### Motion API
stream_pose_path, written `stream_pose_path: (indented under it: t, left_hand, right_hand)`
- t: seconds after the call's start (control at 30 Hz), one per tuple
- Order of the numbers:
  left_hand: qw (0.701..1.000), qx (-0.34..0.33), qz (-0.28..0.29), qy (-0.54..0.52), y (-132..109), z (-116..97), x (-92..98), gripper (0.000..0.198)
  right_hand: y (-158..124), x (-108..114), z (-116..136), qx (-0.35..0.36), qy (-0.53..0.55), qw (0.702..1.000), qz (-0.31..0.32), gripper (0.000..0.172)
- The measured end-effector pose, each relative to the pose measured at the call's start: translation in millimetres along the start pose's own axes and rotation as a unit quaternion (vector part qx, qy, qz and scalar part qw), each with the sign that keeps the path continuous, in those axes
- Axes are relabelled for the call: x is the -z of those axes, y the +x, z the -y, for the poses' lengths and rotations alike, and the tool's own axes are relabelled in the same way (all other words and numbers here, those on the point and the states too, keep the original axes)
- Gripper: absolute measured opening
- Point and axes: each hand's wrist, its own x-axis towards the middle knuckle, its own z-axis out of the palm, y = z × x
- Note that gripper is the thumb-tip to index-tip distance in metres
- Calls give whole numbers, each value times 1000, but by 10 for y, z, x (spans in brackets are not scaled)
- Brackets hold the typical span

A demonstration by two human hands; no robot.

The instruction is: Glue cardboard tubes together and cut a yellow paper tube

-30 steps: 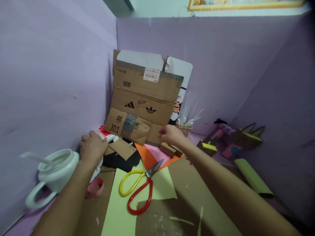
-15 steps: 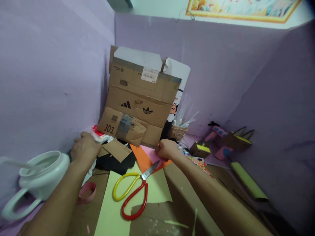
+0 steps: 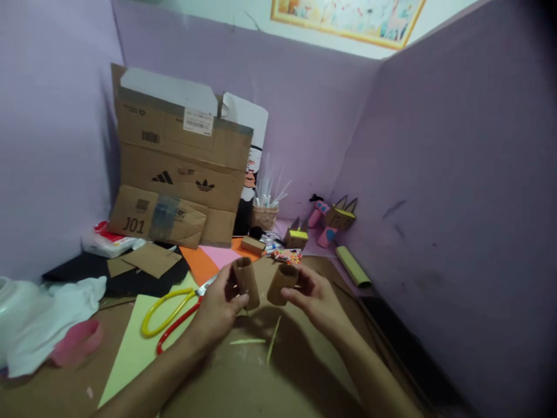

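Observation:
My left hand [image 3: 224, 302] is closed round a short brown cardboard tube [image 3: 247, 283], its open end tipped up. A second cardboard tube [image 3: 281, 285] of like size leans the other way in my right hand [image 3: 315, 299], thumb in front and fingers behind. The two tubes are apart, with a small gap between them, above the brown cardboard sheet [image 3: 243, 383]. Scissors with a yellow and a red handle [image 3: 167, 313] lie left of my left hand, which hides part of them. Thin yellow-green paper strips [image 3: 248, 341] lie below the tubes.
Pale yellow paper [image 3: 126, 348], a pink paper ring [image 3: 78, 342] and a white cloth [image 3: 43, 337] lie at left. A flattened cardboard box [image 3: 183, 168] leans on the back wall. Behind are a straw basket [image 3: 264, 217], cardboard cat-eared figures [image 3: 342, 216] and a green roll [image 3: 353, 267].
Both hands have come back from the far side of the table and now each holds a cardboard tube. The view has turned right. A small cardboard box now shows on the orange paper.

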Motion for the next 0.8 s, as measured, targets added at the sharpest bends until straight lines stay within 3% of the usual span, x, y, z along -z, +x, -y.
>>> stream_pose_path:
  t: [0.07,0.17,0.37,0.8]
  left_hand:
    - [999,10,33,10,-23,154,-116,48]
    - [997,27,59,50,-27,269,-136,39]
    - [990,35,69,119,-15,347,-84,33]
    - [983,27,71,165,21,411,-77,34]
  right_hand:
    - [-58,-15,-125,-15,14,1000,-9,33]
    - [-84,-57,-277,-40,7,999,-3,35]
    - [-131,-40,-379,-41,-21,998,44,43]
    - [-132,-10,-486,-7,-59,996,64,42]
